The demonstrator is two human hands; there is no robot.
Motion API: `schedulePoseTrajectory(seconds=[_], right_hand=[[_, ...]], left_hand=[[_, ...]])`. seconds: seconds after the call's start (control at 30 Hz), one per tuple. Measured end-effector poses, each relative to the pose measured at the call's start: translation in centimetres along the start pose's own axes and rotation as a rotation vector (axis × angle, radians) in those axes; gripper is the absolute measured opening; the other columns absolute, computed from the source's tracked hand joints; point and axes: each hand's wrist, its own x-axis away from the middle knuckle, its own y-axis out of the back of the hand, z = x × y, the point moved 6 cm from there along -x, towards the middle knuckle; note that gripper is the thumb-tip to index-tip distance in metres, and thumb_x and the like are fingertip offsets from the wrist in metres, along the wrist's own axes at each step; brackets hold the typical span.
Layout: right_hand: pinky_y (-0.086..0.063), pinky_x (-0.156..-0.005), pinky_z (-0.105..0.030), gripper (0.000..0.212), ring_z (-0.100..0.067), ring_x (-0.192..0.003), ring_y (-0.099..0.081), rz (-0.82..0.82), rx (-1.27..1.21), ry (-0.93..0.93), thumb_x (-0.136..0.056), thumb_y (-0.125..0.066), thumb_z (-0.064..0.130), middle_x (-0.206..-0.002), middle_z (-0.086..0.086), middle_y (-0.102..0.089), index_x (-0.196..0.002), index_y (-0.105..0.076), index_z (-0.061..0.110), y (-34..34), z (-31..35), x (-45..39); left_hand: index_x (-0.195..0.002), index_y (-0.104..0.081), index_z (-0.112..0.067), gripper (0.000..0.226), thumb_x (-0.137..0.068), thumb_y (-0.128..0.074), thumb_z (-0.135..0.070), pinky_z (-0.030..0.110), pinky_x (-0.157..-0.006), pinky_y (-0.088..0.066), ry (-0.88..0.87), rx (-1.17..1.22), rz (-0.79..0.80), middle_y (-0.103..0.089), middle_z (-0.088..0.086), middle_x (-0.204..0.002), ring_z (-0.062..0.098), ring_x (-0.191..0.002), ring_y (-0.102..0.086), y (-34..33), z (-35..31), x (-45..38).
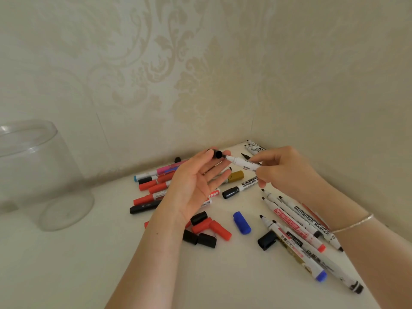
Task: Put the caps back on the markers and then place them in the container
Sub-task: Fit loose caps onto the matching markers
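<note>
Holding a black cap (pixel 217 154) pinched at the fingertips of the left hand (pixel 196 186), palm up, the person brings a white whiteboard marker (pixel 244 163), gripped in the curled fingers of the right hand (pixel 287 172), tip-first to the cap's mouth. If the tip meets the rim off-centre, the cap could slip from that light pinch and fall among the loose caps (pixel 207 228) below. The clear plastic container (pixel 42 175) stands well apart at far left.

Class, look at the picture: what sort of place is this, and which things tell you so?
Probably a room in a home: patterned damask wallpaper, a plain white table pushed into the corner, and a clear plastic container beside scattered markers.
</note>
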Motion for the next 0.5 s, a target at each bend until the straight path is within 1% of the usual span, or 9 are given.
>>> schedulePoseTrajectory(seconds=[0.07,0.13,0.17,0.23,0.3,0.33,0.4,0.43,0.5], right_hand=[[-0.035,-0.045,-0.019,0.032,-0.004,-0.037,-0.036,-0.009,0.043,0.014,-0.081,-0.057,0.007,-0.048,0.008,-0.061,-0.079,-0.067,0.037,0.1,0.1,0.0],[-0.036,-0.043,-0.018,0.032,-0.003,-0.036,-0.039,-0.023,0.118,0.023,-0.082,-0.056,0.009,-0.053,0.006,-0.063,-0.086,-0.068,0.038,0.2,0.1,0.0],[-0.038,-0.044,-0.02,0.031,-0.003,-0.039,-0.042,-0.027,0.182,0.031,-0.082,-0.055,0.01,-0.058,0.005,-0.064,-0.091,-0.068,0.038,0.1,0.1,0.0],[-0.047,-0.051,-0.026,0.033,-0.01,-0.051,-0.051,-0.031,0.354,0.055,-0.082,-0.053,0.016,-0.069,0.007,-0.062,-0.101,-0.067,0.039,-0.1,0.3,0.1],[-0.045,-0.054,-0.026,0.03,-0.013,-0.06,-0.054,-0.051,0.494,0.094,-0.083,-0.053,0.024,-0.073,0.01,-0.058,-0.105,-0.065,0.041,-0.1,0.6,0.4],[-0.042,-0.054,-0.025,0.027,-0.012,-0.063,-0.054,-0.06,0.536,0.119,-0.083,-0.053,0.029,-0.075,0.011,-0.058,-0.104,-0.065,0.041,-0.1,0.9,0.6],[-0.045,-0.057,-0.026,0.023,-0.01,-0.068,-0.057,-0.047,0.561,0.175,-0.084,-0.054,0.038,-0.079,0.012,-0.062,-0.103,-0.065,0.043,-0.4,1.3,0.8],[-0.049,-0.06,-0.027,0.022,-0.009,-0.07,-0.058,-0.027,0.557,0.201,-0.085,-0.054,0.04,-0.081,0.012,-0.064,-0.104,-0.065,0.044,-0.7,1.5,0.9],[-0.048,-0.063,-0.025,0.022,-0.008,-0.07,-0.058,0.006,0.571,0.252,-0.088,-0.054,0.041,-0.083,0.012,-0.065,-0.108,-0.062,0.046,-1.4,1.8,1.1]], left_hand=[[-0.104,-0.065,-0.007,0.017,-0.092,-0.054,-0.012,0.034,-0.08,-0.059,-0.011,-0.043,-0.009,-0.072,0.013,-0.107,0.022,-0.101,-0.07,0.1,0.0,0.0],[-0.108,-0.062,-0.007,0.017,-0.094,-0.054,-0.01,0.034,-0.081,-0.059,-0.039,-0.13,-0.023,-0.072,0.012,-0.107,0.022,-0.101,-0.069,0.2,0.0,-0.1],[-0.111,-0.06,-0.006,0.019,-0.093,-0.055,-0.009,0.035,-0.082,-0.058,-0.06,-0.201,-0.036,-0.072,0.012,-0.107,0.023,-0.101,-0.069,0.4,0.0,-0.1],[-0.113,-0.057,-0.004,0.022,-0.091,-0.059,-0.007,0.038,-0.086,-0.057,-0.093,-0.373,-0.063,-0.073,0.011,-0.104,0.024,-0.1,-0.07,0.6,0.0,-0.3],[-0.109,-0.057,-0.003,0.019,-0.091,-0.061,-0.008,0.037,-0.084,-0.058,-0.075,-0.483,-0.062,-0.074,0.009,-0.1,0.023,-0.096,-0.071,0.6,0.4,-0.3],[-0.105,-0.058,-0.004,0.015,-0.091,-0.061,-0.009,0.035,-0.08,-0.059,-0.051,-0.507,-0.055,-0.074,0.01,-0.099,0.022,-0.093,-0.072,0.6,0.5,-0.3],[-0.097,-0.061,-0.006,0.007,-0.093,-0.057,-0.01,0.03,-0.069,-0.058,0.012,-0.526,-0.033,-0.074,0.012,-0.092,0.018,-0.079,-0.072,0.6,0.6,-0.2],[-0.092,-0.063,-0.006,0.011,-0.093,-0.053,-0.011,0.026,-0.061,-0.055,0.05,-0.532,-0.021,-0.073,0.012,-0.085,0.015,-0.066,-0.067,0.5,0.8,-0.1],[-0.081,-0.065,-0.008,0.022,-0.093,-0.047,-0.014,0.022,-0.046,-0.042,0.1,-0.539,-0.03,-0.065,0.011,-0.067,0.012,-0.048,-0.048,0.4,1.3,-0.1]])
